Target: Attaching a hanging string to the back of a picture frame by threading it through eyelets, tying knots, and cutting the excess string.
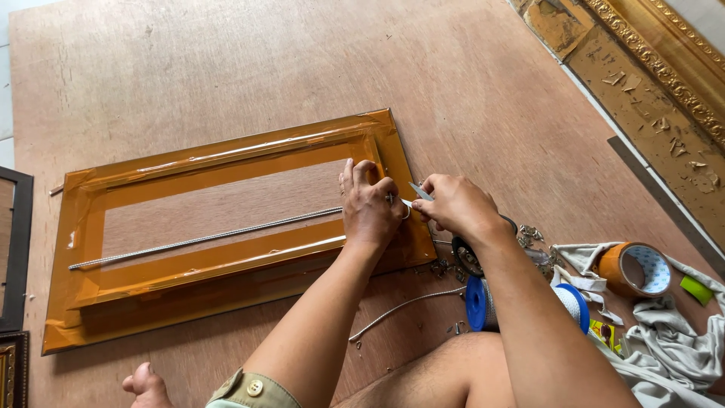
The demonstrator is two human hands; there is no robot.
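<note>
A rectangular picture frame (226,162) lies face down on a plywood floor (249,68), its back covered in shiny brown tape. A grey braided wire (204,239) runs across the frame's back. My left hand (368,204) presses on the frame's right side at the wire's end. My right hand (455,204) is just beside it, pinching a small metal tool or blade (420,192) at that same spot.
A blue spool (477,302) of wire sits by my knee, with loose wire (404,306) and small metal fittings (529,234) around it. A brown tape roll (633,268) rests on a white cloth (680,340). An ornate gold frame (664,68) lies at upper right; dark frames (13,249) at left.
</note>
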